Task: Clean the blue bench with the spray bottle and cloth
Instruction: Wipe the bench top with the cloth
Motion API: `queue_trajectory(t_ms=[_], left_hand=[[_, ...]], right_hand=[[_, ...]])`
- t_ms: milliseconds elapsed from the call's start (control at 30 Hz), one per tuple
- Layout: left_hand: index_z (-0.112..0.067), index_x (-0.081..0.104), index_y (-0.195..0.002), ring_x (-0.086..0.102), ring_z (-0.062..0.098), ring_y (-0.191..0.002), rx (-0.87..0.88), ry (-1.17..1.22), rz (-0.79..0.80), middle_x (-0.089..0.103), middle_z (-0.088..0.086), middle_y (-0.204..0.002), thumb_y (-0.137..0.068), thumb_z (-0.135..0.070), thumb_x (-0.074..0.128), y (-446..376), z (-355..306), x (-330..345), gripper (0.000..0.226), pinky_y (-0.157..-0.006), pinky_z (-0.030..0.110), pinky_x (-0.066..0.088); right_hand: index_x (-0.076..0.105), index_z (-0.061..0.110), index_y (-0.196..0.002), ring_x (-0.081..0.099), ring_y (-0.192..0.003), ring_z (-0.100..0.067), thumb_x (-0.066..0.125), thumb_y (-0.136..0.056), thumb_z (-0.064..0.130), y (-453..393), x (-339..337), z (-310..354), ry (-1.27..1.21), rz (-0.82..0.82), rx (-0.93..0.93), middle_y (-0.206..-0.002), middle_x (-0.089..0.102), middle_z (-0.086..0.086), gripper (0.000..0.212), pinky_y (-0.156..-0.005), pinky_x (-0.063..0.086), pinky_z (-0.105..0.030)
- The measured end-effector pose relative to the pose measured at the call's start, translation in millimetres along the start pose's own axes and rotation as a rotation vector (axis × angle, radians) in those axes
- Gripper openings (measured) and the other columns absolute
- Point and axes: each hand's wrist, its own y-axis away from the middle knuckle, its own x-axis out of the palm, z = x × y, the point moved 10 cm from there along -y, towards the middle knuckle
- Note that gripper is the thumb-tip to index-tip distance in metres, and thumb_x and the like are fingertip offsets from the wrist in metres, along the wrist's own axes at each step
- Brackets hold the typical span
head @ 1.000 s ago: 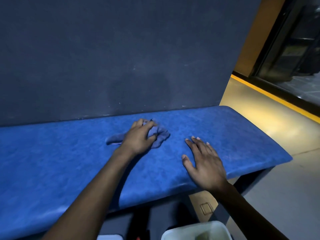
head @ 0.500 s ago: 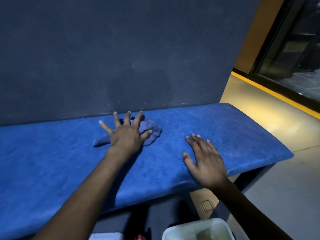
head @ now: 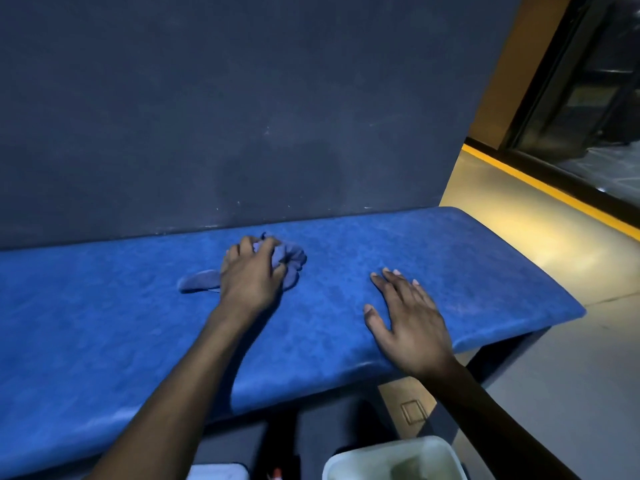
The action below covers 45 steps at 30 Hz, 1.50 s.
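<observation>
Two hands are seen: the left hand (head: 251,271) clutches a crumpled cloth (head: 287,259) on the velvety blue table (head: 450,258); the right hand (head: 408,320) lies flat at 4 o'clock.

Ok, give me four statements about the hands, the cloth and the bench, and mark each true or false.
1. The left hand grips the cloth. True.
2. The right hand holds a spray bottle. False: it rests flat on the blue bench, holding nothing.
3. The cloth lies on the bench seat near the dark back panel. True.
4. The white bin stands on the bench. False: it is below the bench's front edge.
</observation>
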Motion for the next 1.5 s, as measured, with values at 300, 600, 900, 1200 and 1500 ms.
queue_trajectory(t_ms=[300,600,900,1200,1500], left_hand=[[-0.026,0.056,-0.136,0.050,0.040,-0.122,0.342,0.060,0.100,0.051,0.014,-0.139,-0.088,-0.041,0.057,48.4,-100.3,23.1,0.050,-0.100,0.049,0.045],[-0.017,0.060,-0.127,0.046,0.045,-0.119,0.059,0.096,0.082,0.051,0.022,-0.131,-0.093,-0.042,0.044,-32.8,-37.3,26.1,0.045,-0.100,0.048,0.041],[-0.032,0.060,-0.106,0.045,0.021,-0.114,0.415,0.285,0.315,0.051,-0.005,-0.121,-0.080,-0.042,0.050,52.7,-50.3,5.0,0.029,-0.099,0.035,0.034],[-0.018,0.059,-0.126,0.044,0.040,-0.123,0.183,0.148,0.213,0.048,0.016,-0.135,-0.078,-0.046,0.042,-32.2,-52.0,38.9,0.059,-0.104,0.045,0.040],[-0.027,0.063,-0.119,0.047,0.022,-0.119,0.451,0.241,0.296,0.052,0.000,-0.129,-0.085,-0.049,0.043,56.3,-37.6,-3.2,0.045,-0.104,0.036,0.035]], right_hand=[[0.043,0.022,-0.150,0.028,-0.150,-0.012,0.029,-0.092,0.053,-0.1,3.4,-3.4,-0.008,0.007,-0.017,-0.160,0.039,0.002,0.067,-0.126,0.015,-0.035],[0.045,0.023,-0.149,0.030,-0.149,-0.013,0.033,-0.088,0.046,-0.8,2.2,-3.5,-0.032,-0.012,-0.008,-0.158,0.042,0.001,0.066,-0.125,0.017,-0.036],[0.043,0.019,-0.151,0.033,-0.149,-0.015,0.031,-0.089,0.043,-0.2,2.6,-2.6,-0.014,-0.012,-0.029,-0.158,0.042,0.000,0.067,-0.125,0.019,-0.037],[0.046,0.019,-0.149,0.036,-0.147,-0.016,0.033,-0.094,0.049,-0.2,-0.7,-1.1,-0.010,-0.041,-0.034,-0.155,0.046,-0.002,0.064,-0.124,0.022,-0.039],[0.047,0.021,-0.148,0.037,-0.147,-0.017,0.032,-0.094,0.050,-0.3,0.5,-1.4,0.002,-0.041,-0.041,-0.155,0.047,-0.001,0.063,-0.123,0.023,-0.038]])
